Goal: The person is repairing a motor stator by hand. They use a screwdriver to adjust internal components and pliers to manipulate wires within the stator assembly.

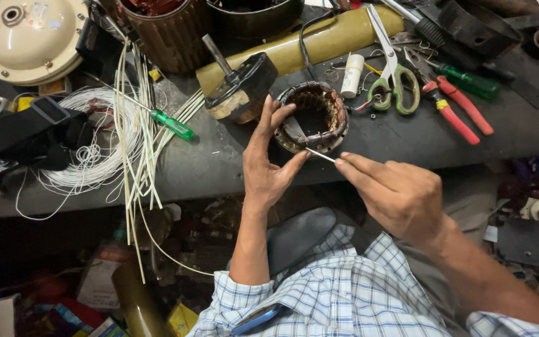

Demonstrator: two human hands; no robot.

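Observation:
A round motor stator (315,117) with copper windings lies flat on the dark workbench (219,162) near its front edge. My left hand (271,159) rests against the stator's left side, fingers spread, thumb touching its near rim. My right hand (394,193) pinches a thin white strip (319,155) between thumb and forefinger, and the strip's tip meets the stator's near edge by my left thumb.
Green-handled scissors (394,81), red-handled pliers (456,112) and a green screwdriver (469,80) lie right of the stator. A rotor with shaft (241,90), a second green screwdriver (171,123), white sleeving strips (138,137), a white wire coil (95,150) and a cream fan cover (29,37) sit left.

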